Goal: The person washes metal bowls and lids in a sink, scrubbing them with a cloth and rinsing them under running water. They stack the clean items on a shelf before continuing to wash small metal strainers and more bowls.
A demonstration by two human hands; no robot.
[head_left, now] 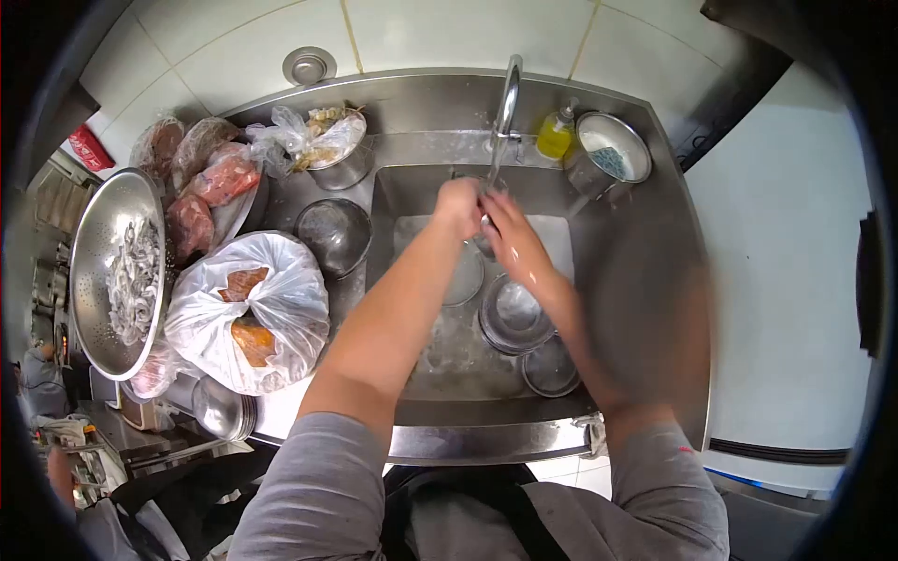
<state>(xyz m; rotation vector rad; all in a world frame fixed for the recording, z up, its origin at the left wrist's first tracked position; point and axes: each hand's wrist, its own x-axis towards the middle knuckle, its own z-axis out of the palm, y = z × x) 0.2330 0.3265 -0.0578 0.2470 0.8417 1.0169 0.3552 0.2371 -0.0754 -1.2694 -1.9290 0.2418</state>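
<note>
Head view | faucet (510,93): shiny, curved | left hand (458,204), right hand (514,236) beneath | fingers (499,208) open or closed: cannot tell

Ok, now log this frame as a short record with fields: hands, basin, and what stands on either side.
Left hand: under the faucet, close against the right hand
Right hand: fingers extended beside the left
Held item: cannot tell; motion blur and fingers hide it
Sink basin: bowl stack, small round dish
Left of basin: upturned-looking metal bowl, knotted plastic bag, colander of pale pieces, bagged meat
Right of faucet: yellow pump bottle, metal pot with scouring pad
</note>
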